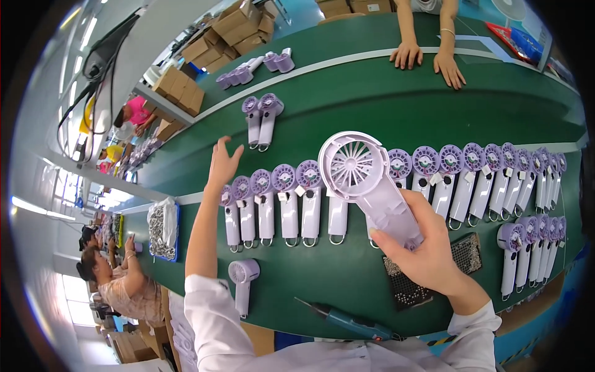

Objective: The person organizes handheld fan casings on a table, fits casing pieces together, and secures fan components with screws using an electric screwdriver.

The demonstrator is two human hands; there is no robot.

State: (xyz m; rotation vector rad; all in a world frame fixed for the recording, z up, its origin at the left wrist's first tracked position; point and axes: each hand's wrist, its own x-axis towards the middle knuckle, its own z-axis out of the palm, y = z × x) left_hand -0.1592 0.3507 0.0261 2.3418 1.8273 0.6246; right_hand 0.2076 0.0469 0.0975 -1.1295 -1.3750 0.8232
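Observation:
My right hand (pixel 431 251) is closed around the handle of a pale lilac handheld fan shell (pixel 392 211), raised above the bench with its round, spoked grille at the top. My left hand (pixel 224 162) reaches forward over the green work surface, fingers spread and holding nothing. Just beyond it, two lilac fans (pixel 266 121) lie side by side. A long row of fans (pixel 289 208) with purple heads and white handles runs across the bench, partly hidden behind the raised shell. Nearer me lies a single fan (pixel 243 276).
A teal electric screwdriver (pixel 356 321) lies at the bench's near edge. Black trays of small screws (pixel 409 291) sit under my right forearm. More fans (pixel 527 251) are grouped at right. A blue tray of metal parts (pixel 162 229) stands left. Across the bench rest another person's hands (pixel 447 67).

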